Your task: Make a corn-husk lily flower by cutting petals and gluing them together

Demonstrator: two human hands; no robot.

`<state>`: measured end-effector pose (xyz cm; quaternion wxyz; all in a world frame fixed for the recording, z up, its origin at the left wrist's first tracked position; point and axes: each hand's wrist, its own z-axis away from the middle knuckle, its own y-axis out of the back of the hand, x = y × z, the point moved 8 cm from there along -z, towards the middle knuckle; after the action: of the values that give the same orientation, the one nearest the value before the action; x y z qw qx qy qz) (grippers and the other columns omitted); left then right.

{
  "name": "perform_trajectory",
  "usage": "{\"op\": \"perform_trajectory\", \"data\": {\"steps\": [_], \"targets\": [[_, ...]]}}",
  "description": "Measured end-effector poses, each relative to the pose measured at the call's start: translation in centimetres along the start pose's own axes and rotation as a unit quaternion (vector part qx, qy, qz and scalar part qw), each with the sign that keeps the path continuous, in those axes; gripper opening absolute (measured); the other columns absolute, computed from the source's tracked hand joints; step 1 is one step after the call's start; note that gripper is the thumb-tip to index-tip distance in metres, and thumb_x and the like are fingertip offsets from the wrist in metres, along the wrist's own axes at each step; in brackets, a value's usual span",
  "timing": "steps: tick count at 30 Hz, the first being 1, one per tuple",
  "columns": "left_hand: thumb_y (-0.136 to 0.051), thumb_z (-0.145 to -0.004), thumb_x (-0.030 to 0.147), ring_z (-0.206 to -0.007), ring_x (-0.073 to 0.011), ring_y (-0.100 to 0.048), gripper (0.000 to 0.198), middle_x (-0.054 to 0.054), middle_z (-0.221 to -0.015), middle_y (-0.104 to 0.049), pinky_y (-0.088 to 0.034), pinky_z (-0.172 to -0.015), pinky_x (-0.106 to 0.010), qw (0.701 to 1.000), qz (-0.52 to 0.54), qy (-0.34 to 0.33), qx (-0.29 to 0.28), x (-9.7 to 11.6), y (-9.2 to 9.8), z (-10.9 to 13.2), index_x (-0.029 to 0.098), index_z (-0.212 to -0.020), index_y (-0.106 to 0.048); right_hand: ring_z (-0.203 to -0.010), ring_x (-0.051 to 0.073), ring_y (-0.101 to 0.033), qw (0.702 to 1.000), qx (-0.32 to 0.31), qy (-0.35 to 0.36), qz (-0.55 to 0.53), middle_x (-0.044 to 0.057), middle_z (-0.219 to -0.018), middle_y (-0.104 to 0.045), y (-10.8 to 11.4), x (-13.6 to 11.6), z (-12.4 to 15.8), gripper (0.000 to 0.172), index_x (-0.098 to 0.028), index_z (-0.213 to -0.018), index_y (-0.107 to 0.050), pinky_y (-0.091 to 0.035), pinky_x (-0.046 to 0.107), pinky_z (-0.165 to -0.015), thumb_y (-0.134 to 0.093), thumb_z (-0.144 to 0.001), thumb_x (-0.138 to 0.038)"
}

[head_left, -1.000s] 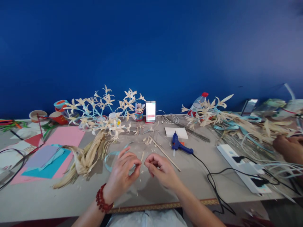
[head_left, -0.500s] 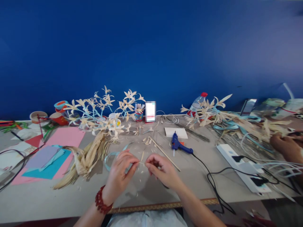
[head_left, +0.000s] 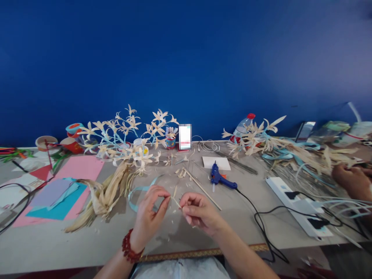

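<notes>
Pinching a pale straw sliver (head_left: 175, 202) between us, we have both hands low over the table (head_left: 58, 240), right in front of our body. The left hand (head_left: 151, 212) closes thumb and forefinger on the sliver's upper end, and the right hand (head_left: 198, 211) nips its lower end with the other fingers curled in. The piece is so thin that, as we judge it, only fingertip pinches at both ends can keep it taut and in sight. A red bead bracelet (head_left: 129, 248) sits on our left wrist. The blue glue gun (head_left: 221, 179) lies just beyond the right hand with its cord trailing off to the right, likely parked where it is within reach. A light blue ribbon (head_left: 136, 192) curls beside the left hand, next to a dried husk bundle (head_left: 100, 197). A co-worker's hand (head_left: 351, 183) rests at the far right.

Compared with half a second ago, our fingertips have drawn slightly apart. The right hand has dropped a little, so the sliver now shows as a slanted line.
</notes>
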<state>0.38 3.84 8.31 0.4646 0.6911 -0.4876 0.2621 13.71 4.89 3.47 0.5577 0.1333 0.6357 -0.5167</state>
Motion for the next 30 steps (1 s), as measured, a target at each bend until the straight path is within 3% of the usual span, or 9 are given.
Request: {"op": "perform_trajectory", "data": {"steps": [4,9,15,18,20,26,30], "targets": [[-0.056,-0.087,0.022,-0.084,-0.0175,-0.06,0.007,-0.005,-0.09,-0.062,-0.049,-0.076,-0.029,0.991,0.11,0.081,0.011,-1.4,-1.0,0.6,0.02,-0.093,-0.059,-0.039,0.004,-0.034,0.995,0.07,0.066,0.022,-0.004,-0.051,-0.055,0.4,-0.2,-0.6,0.027,-0.018,-0.079,-0.069,-0.023,0.017,-0.038,-0.078,-0.069,-0.042],[-0.059,-0.087,0.026,-0.084,-0.0163,-0.058,0.008,-0.004,-0.088,-0.06,-0.048,-0.075,-0.027,0.966,0.22,0.138,0.006,-2.2,-1.6,1.0,0.018,-0.089,-0.057,-0.052,0.01,-0.053,0.962,0.096,0.172,0.188,0.0,-0.065,-0.064,-0.2,-2.0,-0.2,0.017,-0.019,-0.086,-0.073,-0.04,0.021,-0.048,-0.068,-0.08,-0.035],[-0.062,-0.086,0.025,-0.083,-0.0144,-0.057,0.012,-0.003,-0.089,-0.061,-0.046,-0.076,-0.025,0.921,0.336,0.194,-0.042,-2.8,-2.7,1.2,0.018,-0.096,-0.06,-0.065,0.015,-0.062,0.833,0.09,0.323,0.44,0.002,-0.076,-0.07,-2.4,-5.2,1.6,0.014,-0.022,-0.094,-0.068,-0.046,0.025,-0.062,-0.055,-0.089,-0.019],[-0.065,-0.084,0.026,-0.084,-0.0142,-0.057,0.013,-0.003,-0.09,-0.061,-0.046,-0.077,-0.025,0.909,0.36,0.206,-0.042,-2.9,-3.0,1.2,0.018,-0.095,-0.062,-0.063,0.015,-0.062,0.771,0.08,0.362,0.518,0.002,-0.074,-0.069,-3.2,-5.5,2.0,0.016,-0.023,-0.096,-0.064,-0.045,0.026,-0.061,-0.052,-0.09,-0.015],[-0.066,-0.084,0.026,-0.082,-0.0129,-0.057,0.012,-0.002,-0.087,-0.061,-0.045,-0.076,-0.023,0.905,0.362,0.22,-0.036,-3.1,-3.1,1.2,0.018,-0.092,-0.062,-0.062,0.015,-0.061,0.747,0.082,0.366,0.548,0.002,-0.074,-0.069,-3.3,-5.3,2.0,0.015,-0.023,-0.096,-0.062,-0.044,0.026,-0.06,-0.051,-0.089,-0.014],[-0.064,-0.085,0.028,-0.073,-0.0109,-0.056,0.012,0.0,-0.077,-0.062,-0.045,-0.074,-0.023,0.875,0.404,0.263,-0.037,-3.2,-3.5,1.2,0.016,-0.086,-0.063,-0.062,0.013,-0.06,0.781,0.083,0.315,0.533,0.001,-0.076,-0.066,-2.2,-5.2,1.8,0.011,-0.021,-0.096,-0.055,-0.045,0.024,-0.06,-0.052,-0.088,-0.015],[-0.064,-0.085,0.029,-0.071,-0.011,-0.056,0.014,0.0,-0.075,-0.061,-0.046,-0.071,-0.024,0.862,0.42,0.279,-0.053,-3.1,-3.6,1.2,0.015,-0.083,-0.062,-0.073,0.017,-0.059,0.747,0.084,0.332,0.57,0.004,-0.08,-0.065,-2.2,-5.9,1.9,0.011,-0.021,-0.095,-0.059,-0.046,0.029,-0.068,-0.052,-0.089,-0.016]]}}
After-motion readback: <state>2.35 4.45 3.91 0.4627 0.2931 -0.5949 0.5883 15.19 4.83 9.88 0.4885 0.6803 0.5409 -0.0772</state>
